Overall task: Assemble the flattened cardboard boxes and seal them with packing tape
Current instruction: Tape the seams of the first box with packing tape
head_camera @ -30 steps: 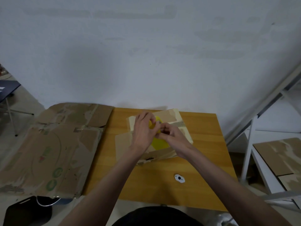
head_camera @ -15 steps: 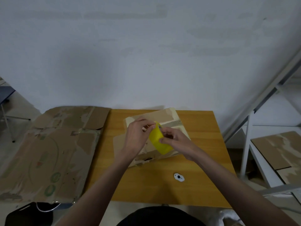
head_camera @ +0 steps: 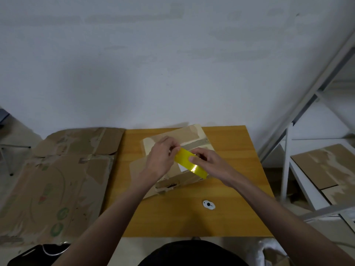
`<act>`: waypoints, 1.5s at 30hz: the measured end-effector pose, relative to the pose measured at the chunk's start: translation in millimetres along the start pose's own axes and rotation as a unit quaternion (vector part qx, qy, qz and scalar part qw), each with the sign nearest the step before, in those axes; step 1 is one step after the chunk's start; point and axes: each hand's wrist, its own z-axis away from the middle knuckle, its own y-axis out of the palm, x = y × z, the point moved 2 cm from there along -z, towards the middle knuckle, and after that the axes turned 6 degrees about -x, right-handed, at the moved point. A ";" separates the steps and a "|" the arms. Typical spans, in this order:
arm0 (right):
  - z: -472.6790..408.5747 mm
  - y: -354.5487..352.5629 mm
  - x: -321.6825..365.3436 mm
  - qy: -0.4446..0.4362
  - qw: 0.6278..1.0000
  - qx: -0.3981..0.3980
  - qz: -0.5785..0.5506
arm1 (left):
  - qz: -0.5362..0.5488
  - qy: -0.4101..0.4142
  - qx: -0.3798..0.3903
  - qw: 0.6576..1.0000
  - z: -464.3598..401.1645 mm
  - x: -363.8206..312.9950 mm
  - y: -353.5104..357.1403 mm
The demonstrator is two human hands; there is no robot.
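Over a wooden table (head_camera: 230, 217), where a small white oval tag (head_camera: 208, 205) lies nearest the camera, a person draws out a strip of yellow packing tape (head_camera: 190, 165) above a folded cardboard box (head_camera: 172, 139) at the table's middle. The right hand (head_camera: 209, 162) has its fingers curled round the lower end of the tape, though whether a roll sits in that palm cannot be told; the left hand (head_camera: 161, 160) pinches the strip's free upper end between thumb and fingertips. Both hands hover just above the box, which rests on the tabletop with old grey tape across its top. To seal well, the strip likely needs to stay taut and flat, line up along the flap seam, and go down from 1 end with a firm press so it neither wrinkles nor sticks to itself. More flattened cardboard (head_camera: 57, 169) lies off the table's left, more still on white shelving (head_camera: 299, 169) at right, before a pale wall (head_camera: 172, 64).
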 end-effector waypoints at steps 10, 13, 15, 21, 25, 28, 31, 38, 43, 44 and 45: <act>-7.5 -18.2 -15.6 -0.074 0.988 -0.057 0.120 | 0.090 -0.035 0.089 0.991 12.0 -18.1 12.0; -8.6 -20.2 -16.7 -0.092 0.984 -0.049 0.142 | 0.117 -0.053 0.109 0.986 10.4 -21.0 9.7; -8.4 -20.4 -12.9 -0.100 0.983 -0.045 0.146 | 0.123 -0.055 0.111 0.985 8.7 -23.3 6.8; -13.5 -22.7 -18.8 -0.114 0.969 -0.040 0.213 | 0.125 -0.045 0.130 0.983 -1.3 -39.6 5.8; -2.7 -36.6 -15.9 -0.107 0.981 -0.049 0.157 | 0.171 -0.099 0.165 0.966 -14.9 -36.0 -0.7; 2.8 -41.4 -24.0 -0.101 0.984 -0.033 0.141 | 0.173 -0.111 0.192 0.960 -17.1 -38.0 6.8; 10.8 -45.8 -35.8 -0.074 0.989 -0.021 0.129 | 0.142 -0.118 0.198 0.963 -19.5 -39.5 25.9; 28.5 -57.2 -64.9 -0.056 0.994 -0.021 0.091 | 0.036 -0.097 0.176 0.979 -14.4 -44.7 80.2; 24.7 -67.2 -107.9 0.035 0.995 -0.041 0.085 | -0.040 -0.132 0.177 0.974 -3.1 -30.4 109.0; 22.0 -68.7 -117.4 0.065 0.993 -0.039 0.092 | -0.055 -0.128 0.188 0.972 1.4 -26.6 115.3; 18.6 -69.3 -128.6 0.084 0.990 -0.035 0.111 | -0.068 -0.123 0.199 0.970 5.5 -23.7 119.8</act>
